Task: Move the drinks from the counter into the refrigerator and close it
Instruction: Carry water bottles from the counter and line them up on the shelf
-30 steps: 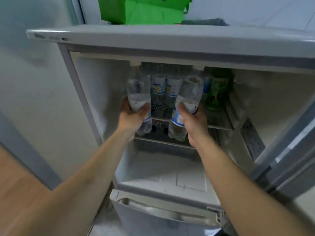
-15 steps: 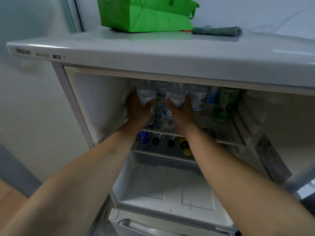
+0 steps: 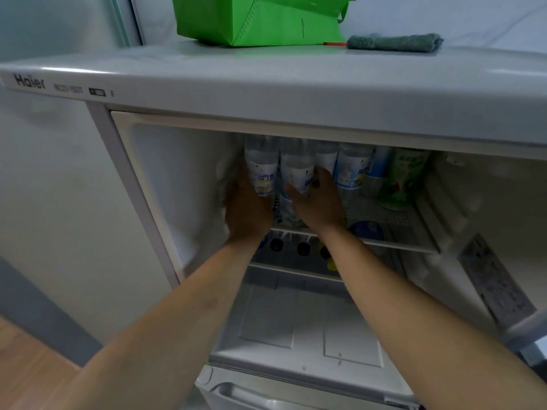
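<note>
The left hand (image 3: 247, 207) grips one water bottle (image 3: 262, 170) and the right hand (image 3: 316, 199) curls round a second bottle (image 3: 297, 173), both standing on the wire shelf (image 3: 393, 232) of the open refrigerator (image 3: 266, 96) (other bottles crowd just beside them); letting go too soon could tip one against its neighbours or off the shelf edge
</note>
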{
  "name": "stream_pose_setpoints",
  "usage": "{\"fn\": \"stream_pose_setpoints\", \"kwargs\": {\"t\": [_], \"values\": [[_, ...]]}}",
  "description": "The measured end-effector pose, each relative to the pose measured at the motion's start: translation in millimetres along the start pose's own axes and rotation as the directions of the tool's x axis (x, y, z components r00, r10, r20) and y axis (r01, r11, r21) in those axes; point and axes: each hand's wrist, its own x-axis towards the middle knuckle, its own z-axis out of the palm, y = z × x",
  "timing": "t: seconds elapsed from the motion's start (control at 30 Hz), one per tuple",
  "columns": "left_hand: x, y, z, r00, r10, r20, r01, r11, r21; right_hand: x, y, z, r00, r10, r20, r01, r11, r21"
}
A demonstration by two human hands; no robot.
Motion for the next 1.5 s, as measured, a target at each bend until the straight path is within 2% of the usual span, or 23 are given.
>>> {"fn": "stream_pose_setpoints", "kwargs": {"t": [0.07,0.13,0.27,0.37,0.43,0.57,0.73,0.9,1.1,1.3,1.43,1.5], "values": [[-9,-2,1,0.996,-0.044,0.073,0.045,0.999,-0.007,-3,6,-5,0.996,0.059,0.061,-0.051,0.992,-0.117],[-15,-3,4,0.997,-0.029,0.065,0.032,0.998,-0.046,-6,11,-4,0.995,0.072,0.071,-0.060,0.986,-0.155],[-13,-1,6,0.998,0.051,0.045,-0.042,0.983,-0.181,-5,8,9,0.997,0.035,0.068,-0.025,0.989,-0.146],[-8,-2,6,0.998,0.023,0.067,-0.007,0.973,-0.229,0,7,18,0.998,0.039,0.054,-0.031,0.990,-0.139],[-7,-2,4,0.996,-0.044,0.082,0.061,0.973,-0.221,3,7,23,0.998,0.042,0.050,-0.035,0.991,-0.132],[-9,-2,-4,0.988,0.083,0.128,-0.025,0.915,-0.403,4,6,33,1.000,0.008,0.017,-0.006,0.989,-0.146],[-7,-16,-9,0.974,0.030,0.226,0.040,0.954,-0.297,5,5,35,0.999,0.040,0.018,-0.037,0.987,-0.157],[-27,-15,-21,0.972,0.023,0.232,0.057,0.941,-0.333,-1,4,34,0.998,0.057,0.014,-0.055,0.988,-0.146],[-42,-28,-27,0.986,-0.016,0.165,0.065,0.954,-0.294,-19,4,37,0.995,0.007,-0.100,-0.021,0.990,-0.137],[-73,-51,-22,0.980,-0.059,0.191,0.145,0.865,-0.481,-59,17,28,0.951,-0.063,-0.303,0.010,0.985,-0.173],[-103,-59,-19,0.993,0.023,0.117,0.031,0.898,-0.439,-99,30,13,0.924,-0.064,-0.377,-0.009,0.982,-0.189],[-116,-57,-19,0.989,0.022,0.148,0.047,0.895,-0.444,-120,39,4,0.925,-0.015,-0.379,-0.049,0.986,-0.159]]}}
